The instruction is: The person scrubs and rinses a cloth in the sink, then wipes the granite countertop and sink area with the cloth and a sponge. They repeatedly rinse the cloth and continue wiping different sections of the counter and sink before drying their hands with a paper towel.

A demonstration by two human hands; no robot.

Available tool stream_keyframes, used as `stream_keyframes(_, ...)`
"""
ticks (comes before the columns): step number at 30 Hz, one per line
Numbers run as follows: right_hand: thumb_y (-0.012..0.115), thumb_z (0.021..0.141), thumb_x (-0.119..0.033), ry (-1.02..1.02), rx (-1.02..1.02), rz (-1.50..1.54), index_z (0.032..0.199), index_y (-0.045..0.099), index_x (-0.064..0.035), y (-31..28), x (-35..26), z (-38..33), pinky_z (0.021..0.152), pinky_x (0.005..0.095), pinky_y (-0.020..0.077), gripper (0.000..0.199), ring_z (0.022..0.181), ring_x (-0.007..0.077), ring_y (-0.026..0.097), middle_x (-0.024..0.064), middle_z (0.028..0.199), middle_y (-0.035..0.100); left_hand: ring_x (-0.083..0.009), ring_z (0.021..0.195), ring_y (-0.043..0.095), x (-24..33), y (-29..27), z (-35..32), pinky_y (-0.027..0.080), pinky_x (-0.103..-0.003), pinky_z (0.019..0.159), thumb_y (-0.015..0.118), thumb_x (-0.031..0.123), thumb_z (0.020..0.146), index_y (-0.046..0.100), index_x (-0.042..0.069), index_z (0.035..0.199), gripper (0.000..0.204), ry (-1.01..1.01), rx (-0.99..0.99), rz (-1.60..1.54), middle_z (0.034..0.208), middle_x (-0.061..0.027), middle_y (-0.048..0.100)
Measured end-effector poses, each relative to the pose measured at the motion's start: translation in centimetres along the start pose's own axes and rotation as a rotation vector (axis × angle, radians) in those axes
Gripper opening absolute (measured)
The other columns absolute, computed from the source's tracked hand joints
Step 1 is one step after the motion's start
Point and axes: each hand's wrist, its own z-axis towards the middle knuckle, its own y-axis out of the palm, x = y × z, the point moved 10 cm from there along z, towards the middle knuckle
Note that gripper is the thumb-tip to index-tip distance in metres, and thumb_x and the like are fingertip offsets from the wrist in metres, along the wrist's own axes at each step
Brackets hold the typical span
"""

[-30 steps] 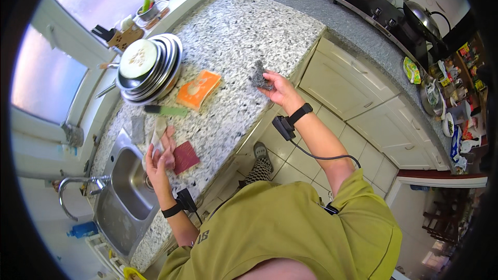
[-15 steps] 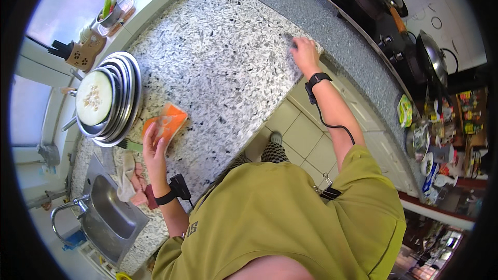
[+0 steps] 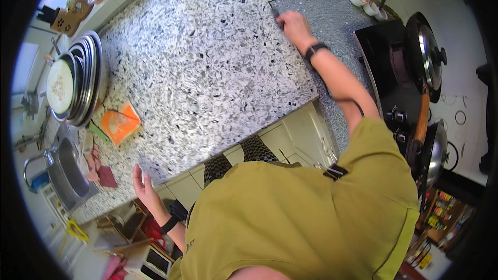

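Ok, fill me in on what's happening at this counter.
A person in a yellow-green shirt leans over a speckled counter. The right hand is stretched far out, pressing a small dark cloth at the edge of the grey slab beside the stove. The left hand hangs open and empty off the counter's front edge. An orange sponge and stacked steel plates sit near the sink.

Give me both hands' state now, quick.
Left hand: open, empty, off the counter edge.
Right hand: pressed on a dark cloth on the counter; grip cannot be told.
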Motion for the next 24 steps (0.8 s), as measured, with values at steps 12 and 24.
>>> stream_keyframes(12,0.063,0.074,-0.012,0.072,-0.031,0.193,0.077,0.061,-0.004,-5.0,-2.0,-18.1,0.075,0.0423,0.0471,0.008,0.085,0.033,0.057,0.0131,0.087,0.059,-0.0453,0.138,-0.007,-7.6,-1.8,-0.7,0.0,-0.056,0.109,0.059,0.05,0.083,0.013,0.019,0.148,0.086,-0.089,0.07,0.784,0.153,-0.0203,-0.001)
stream_keyframes(24,0.061,0.073,-0.001,0.137,-0.061,0.178,0.098,0.059,-0.009,-2.7,-2.0,-18.6,0.074,0.0431,0.0465,0.027,0.088,0.0324,0.058,0.012,0.089,0.061,-0.0521,0.134,-0.012,-7.9,-0.8,-0.7,-0.002,-0.063,0.105,0.061,0.067,0.072,0.009,0.026,0.149,0.101,-0.022,0.083,0.788,0.153,-0.0173,-0.006)
